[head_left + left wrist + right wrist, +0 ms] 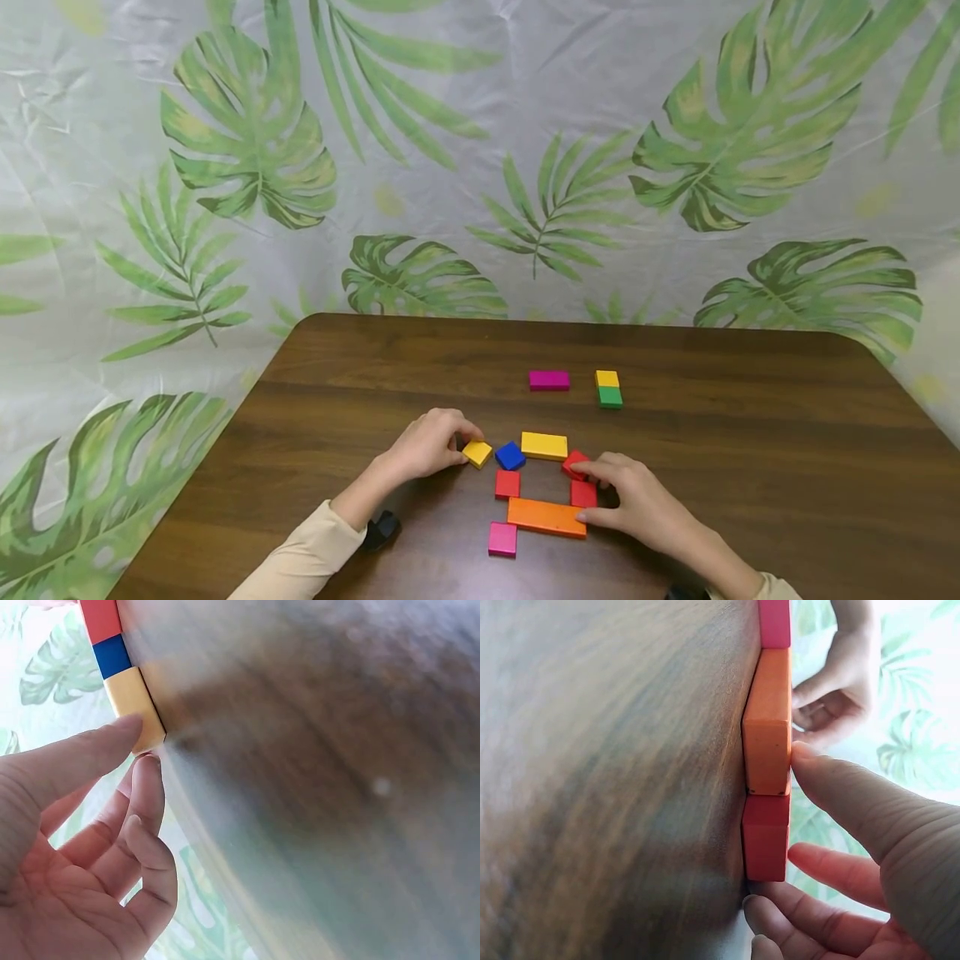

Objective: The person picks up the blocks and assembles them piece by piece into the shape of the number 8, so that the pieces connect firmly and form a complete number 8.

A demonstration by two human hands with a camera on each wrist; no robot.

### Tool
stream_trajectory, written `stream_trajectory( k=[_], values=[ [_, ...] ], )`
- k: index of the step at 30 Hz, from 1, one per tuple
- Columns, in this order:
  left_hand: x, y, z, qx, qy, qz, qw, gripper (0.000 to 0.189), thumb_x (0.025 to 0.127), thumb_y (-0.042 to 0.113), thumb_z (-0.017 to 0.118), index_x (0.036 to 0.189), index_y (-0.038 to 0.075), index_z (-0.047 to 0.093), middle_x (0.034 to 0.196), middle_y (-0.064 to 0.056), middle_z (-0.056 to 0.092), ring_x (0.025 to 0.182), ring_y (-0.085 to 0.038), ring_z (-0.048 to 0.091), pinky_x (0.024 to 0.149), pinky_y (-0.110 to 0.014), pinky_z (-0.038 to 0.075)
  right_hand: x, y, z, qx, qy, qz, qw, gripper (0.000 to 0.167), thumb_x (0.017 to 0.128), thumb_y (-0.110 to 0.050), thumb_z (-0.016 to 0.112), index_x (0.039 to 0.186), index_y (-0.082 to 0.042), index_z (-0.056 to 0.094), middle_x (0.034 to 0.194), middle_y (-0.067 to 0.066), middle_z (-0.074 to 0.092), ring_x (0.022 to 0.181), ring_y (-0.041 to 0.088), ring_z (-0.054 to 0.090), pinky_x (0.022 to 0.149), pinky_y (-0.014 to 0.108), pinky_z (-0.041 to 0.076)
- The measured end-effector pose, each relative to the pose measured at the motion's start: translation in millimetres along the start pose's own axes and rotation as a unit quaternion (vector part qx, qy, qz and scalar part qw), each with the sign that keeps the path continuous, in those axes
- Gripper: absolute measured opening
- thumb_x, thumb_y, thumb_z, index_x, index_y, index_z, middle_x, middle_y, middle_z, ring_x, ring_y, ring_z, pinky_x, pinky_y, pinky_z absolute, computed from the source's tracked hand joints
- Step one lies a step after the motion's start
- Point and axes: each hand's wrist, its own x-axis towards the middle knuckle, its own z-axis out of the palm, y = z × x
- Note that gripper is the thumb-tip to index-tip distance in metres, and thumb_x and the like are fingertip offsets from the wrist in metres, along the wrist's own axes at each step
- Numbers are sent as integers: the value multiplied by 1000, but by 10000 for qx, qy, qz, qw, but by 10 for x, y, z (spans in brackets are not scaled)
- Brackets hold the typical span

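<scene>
My left hand (435, 443) pinches a small yellow square block (477, 453), thumb and fingertip on its left side. Just right of it a blue square block (511, 456) lies turned cornerwise, beside a longer yellow block (544, 446). With the thumb of my right hand (633, 496) I touch the right end of a long orange block (547, 517). My right fingertips reach a tilted red block (576, 464), above another red block (583, 493). A third red block (507, 484) sits at the left, over the orange block's corner. In the left wrist view, my thumb presses the yellow block (135, 705).
A pink square block (502, 540) lies at the orange block's lower left. Farther back on the brown wooden table (360, 358) are a purple block (550, 381) and a small yellow block (607, 378) against a green one (610, 397). A leaf-patterned curtain (420, 208) hangs behind.
</scene>
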Motion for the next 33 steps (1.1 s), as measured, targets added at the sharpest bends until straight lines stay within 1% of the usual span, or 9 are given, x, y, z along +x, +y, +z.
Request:
stream_trajectory(
  k=[4, 8, 11, 15, 19, 22, 25, 29, 33],
  values=[
    [-6, -10, -2, -2, -30, 37, 10000, 25, 76, 5, 74, 100, 13, 73, 87, -1, 65, 60, -3, 45, 54, -16, 39, 3, -4, 3, 1, 14, 5, 10000, 50, 73, -37, 77, 114, -10, 66, 88, -10, 57, 78, 1, 46, 65, 18, 44],
    [-47, 2, -12, 8, -162, 43, 9999, 27, 76, 3, 73, 101, 14, 72, 88, 0, 64, 60, -2, 45, 55, -15, 39, 12, -15, -4, -18, -35, 31, 10000, 50, 74, -39, 76, 114, -11, 66, 88, -10, 56, 78, 2, 46, 65, 17, 44],
    [-89, 27, -24, 22, -285, 93, 9995, 27, 77, 3, 72, 102, 14, 72, 91, -1, 66, 62, -4, 46, 56, -15, 40, 15, -17, -21, -69, 19, 10, 10000, 50, 73, -37, 77, 114, -11, 66, 88, -10, 55, 77, 2, 45, 64, 17, 43],
    [-178, 56, -37, 311, -441, 179, 9984, 26, 79, 6, 72, 103, 15, 72, 95, 0, 68, 68, -5, 50, 60, -15, 42, 13, -13, -30, -80, 101, -29, 9999, 49, 73, -35, 77, 114, -11, 66, 87, -10, 56, 77, 2, 45, 64, 18, 43],
    [-299, 74, -27, 606, -545, 431, 9957, 25, 79, 6, 72, 102, 15, 73, 94, 2, 68, 74, -4, 54, 64, -15, 45, -1, -3, -2, 12, 55, -19, 10000, 50, 74, -38, 76, 114, -11, 66, 87, -10, 56, 77, 2, 45, 64, 18, 43],
    [-377, 100, -10, 694, -530, 680, 9939, 23, 79, 5, 72, 100, 14, 73, 92, 3, 68, 77, -5, 58, 68, -16, 47, -14, 7, 12, 52, 44, -61, 10000, 50, 75, -40, 75, 114, -10, 66, 87, -10, 55, 76, 1, 44, 64, 17, 42],
    [-448, 133, 6, 811, -465, 854, 9920, 21, 79, 6, 72, 98, 15, 73, 90, 4, 67, 81, -5, 61, 71, -18, 50, -19, 13, 23, 70, 104, -145, 9998, 50, 75, -40, 75, 114, -10, 66, 85, -10, 54, 76, 1, 44, 63, 17, 42],
    [-554, 177, 24, 1024, -340, 922, 9899, 19, 79, 8, 72, 95, 18, 73, 87, 7, 66, 79, -5, 62, 67, -19, 50, -9, 15, 27, 66, 175, -220, 9996, 49, 74, -38, 76, 113, -9, 66, 83, -10, 53, 75, 1, 44, 62, 17, 42],
    [-671, 243, 49, 1135, -333, 957, 9884, 16, 81, 10, 71, 93, 20, 73, 84, 9, 64, 73, -1, 58, 63, -16, 47, -7, 17, 13, 16, 130, -163, 9998, 50, 74, -39, 76, 113, -10, 66, 84, -10, 53, 75, 1, 44, 62, 16, 42]
  ],
)
